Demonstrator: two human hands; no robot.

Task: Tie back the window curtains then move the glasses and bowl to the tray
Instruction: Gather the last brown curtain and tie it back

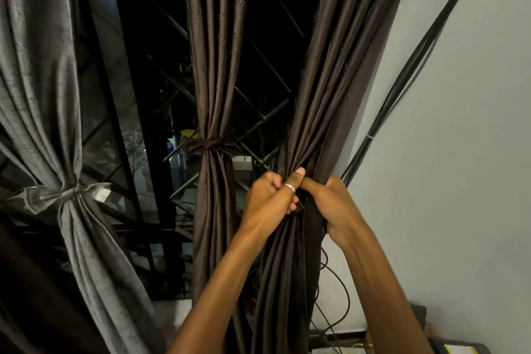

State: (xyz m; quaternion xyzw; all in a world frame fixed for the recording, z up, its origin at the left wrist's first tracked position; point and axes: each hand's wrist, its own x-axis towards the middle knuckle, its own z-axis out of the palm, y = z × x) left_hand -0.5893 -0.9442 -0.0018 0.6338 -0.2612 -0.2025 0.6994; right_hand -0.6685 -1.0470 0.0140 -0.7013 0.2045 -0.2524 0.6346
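Brown satiny fabric is bunched up tight in both fists right now: my left hand is curled closed on the gathered folds of the right curtain with the thumb sticking up, ring on one finger, and my right hand is clamped shut around the same bundle just beside it, thumb tips nearly touching. So the grip is fully closed on cloth on both sides, and I can't tell whether there's a tie strip in there or just folds. I reckon this is the last curtain to do, since the middle curtain already has its band knotted round the waist, and the grey curtain on the left is cinched too. Next move probably needs the bundle kept squeezed while a band gets wrapped and knotted, which is fiddly because this stuff is slick, pleated and wants to slide. Black cables run down the white wall close behind, easy to snag. Glasses, bowl and tray aren't in view.
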